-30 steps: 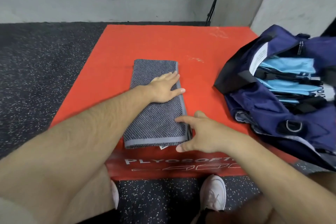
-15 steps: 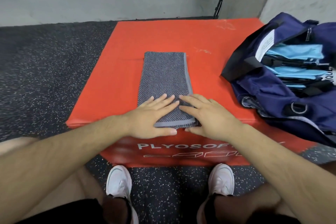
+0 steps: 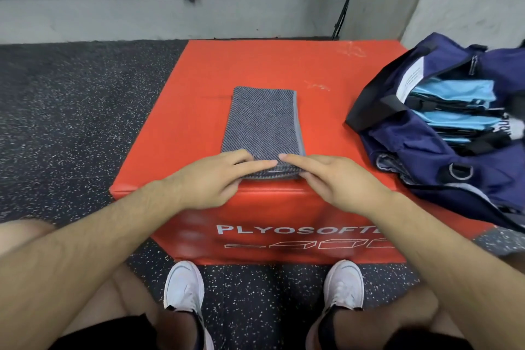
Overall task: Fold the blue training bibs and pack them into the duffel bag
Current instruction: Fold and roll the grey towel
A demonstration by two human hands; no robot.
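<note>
Towel near edge at box lip, pinched by left hand, right hand; duffel bag apart.

— Where does the camera sit?
— On the person's head, facing forward and steeply down.
— How near?
— Close over the box: shoes at the near edge, bag cut off at right, wall far. It's the only view.

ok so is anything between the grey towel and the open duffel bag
Nothing visible does. Only bare red box top lies between the grey towel and the duffel bag, whose mouth is open, though blue bibs already fill much of it.
</note>
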